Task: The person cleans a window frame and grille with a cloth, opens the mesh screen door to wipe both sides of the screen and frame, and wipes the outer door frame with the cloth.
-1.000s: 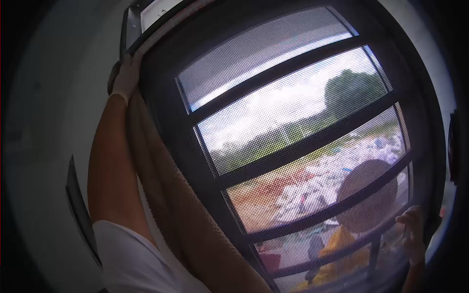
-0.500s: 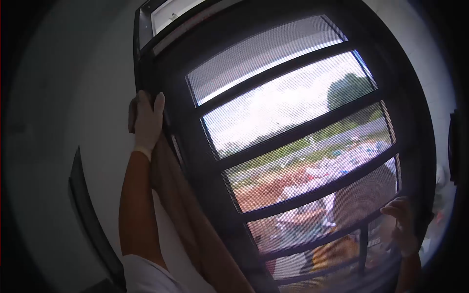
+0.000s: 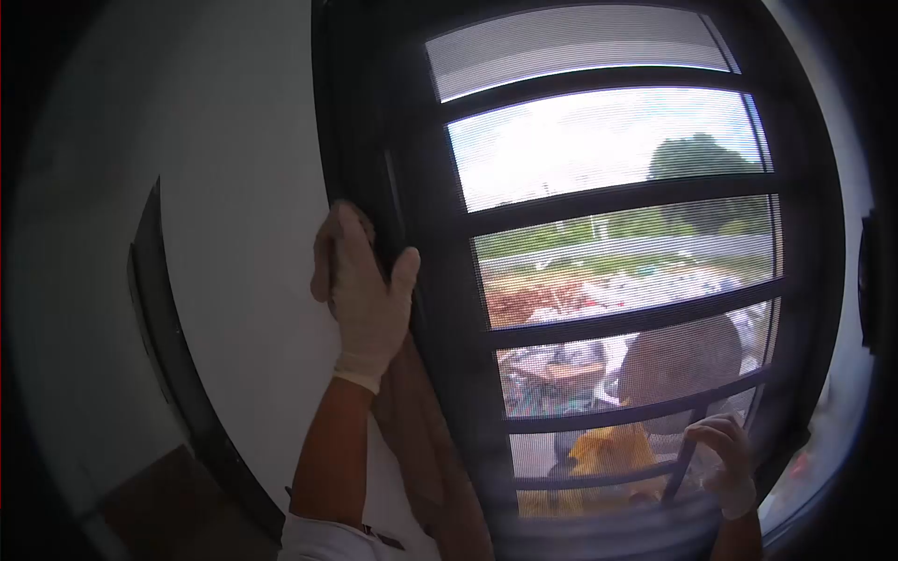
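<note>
A dark-framed screen door (image 3: 627, 313), with horizontal bars and fine mesh, stands in front of me. My left hand (image 3: 369, 304), in a pale glove, is closed round its left edge, thumb on the near side. A brown length of something (image 3: 440, 458), cloth or sleeve I cannot tell, runs down beside my left forearm. My right hand (image 3: 725, 463), also in a pale glove, is at the door's lower right with its fingers curled. A thin dark slanted bar (image 3: 683, 458) shows beside those fingers; whether they hold it I cannot tell.
Through the mesh I see a person in a round hat (image 3: 678, 365), a yellow item (image 3: 613, 453), heaped rubble (image 3: 571, 365) and a tree (image 3: 702, 164). A white wall (image 3: 243, 187) is on the left, with a dark slanted edge (image 3: 173, 346) along it.
The view has tilted and shifted, so the door looks more upright and farther right. My left hand appears lower and to the right; my right hand appears farther left, nearer the slanted bar.
</note>
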Demonstrator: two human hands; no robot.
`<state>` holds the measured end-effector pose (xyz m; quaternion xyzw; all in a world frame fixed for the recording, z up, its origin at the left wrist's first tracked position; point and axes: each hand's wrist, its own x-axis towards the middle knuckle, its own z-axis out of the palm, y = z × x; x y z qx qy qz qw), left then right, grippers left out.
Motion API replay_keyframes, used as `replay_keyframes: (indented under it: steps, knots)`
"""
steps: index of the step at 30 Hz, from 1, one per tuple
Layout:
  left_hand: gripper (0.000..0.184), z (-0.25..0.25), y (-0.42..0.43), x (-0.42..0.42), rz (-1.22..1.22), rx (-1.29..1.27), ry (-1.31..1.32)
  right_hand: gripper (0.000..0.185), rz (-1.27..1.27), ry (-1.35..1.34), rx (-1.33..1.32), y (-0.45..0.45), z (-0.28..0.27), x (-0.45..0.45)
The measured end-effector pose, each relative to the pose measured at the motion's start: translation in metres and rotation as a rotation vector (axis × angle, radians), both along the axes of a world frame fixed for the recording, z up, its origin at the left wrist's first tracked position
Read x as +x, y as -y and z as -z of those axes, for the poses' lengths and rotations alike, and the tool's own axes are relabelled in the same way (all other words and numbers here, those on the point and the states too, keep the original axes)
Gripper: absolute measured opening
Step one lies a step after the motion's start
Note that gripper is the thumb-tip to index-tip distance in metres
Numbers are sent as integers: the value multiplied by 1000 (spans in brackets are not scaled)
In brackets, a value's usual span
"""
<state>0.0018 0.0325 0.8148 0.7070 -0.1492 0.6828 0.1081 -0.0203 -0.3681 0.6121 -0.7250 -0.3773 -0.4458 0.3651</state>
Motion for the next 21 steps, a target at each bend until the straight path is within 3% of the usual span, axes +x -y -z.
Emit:
replay_keyframes:
  steps: [3,8,10,12,15,16,19,20,21]
  knots:
    - [78,56,7,-6,12,-43,-92,46,-152,-28,23,-19,2,3]
    - [68,148,4,-18,0,-195,-285,41,-384,126,-194,-84,25,16]
    - [60,187,-4,-23,-15,-158,-272,26,-441,-140,-240,-109,27,1]
    - [54,225,-6,-21,106,-307,-326,24,-535,-306,-224,-138,57,4]
    - [41,238,11,-29,86,-317,-139,38,-636,-374,-74,-177,95,-3]
    - [47,234,20,-40,194,-454,-305,40,-605,-343,-65,-186,102,-8]
    - [61,217,56,-62,185,-258,-138,42,-554,-436,-203,-193,96,-27]
    - [56,202,70,-71,375,-240,-149,42,-542,-499,-279,-191,94,-32]
    - [55,191,77,-77,390,-191,-158,42,-583,-639,-225,-191,98,-33]
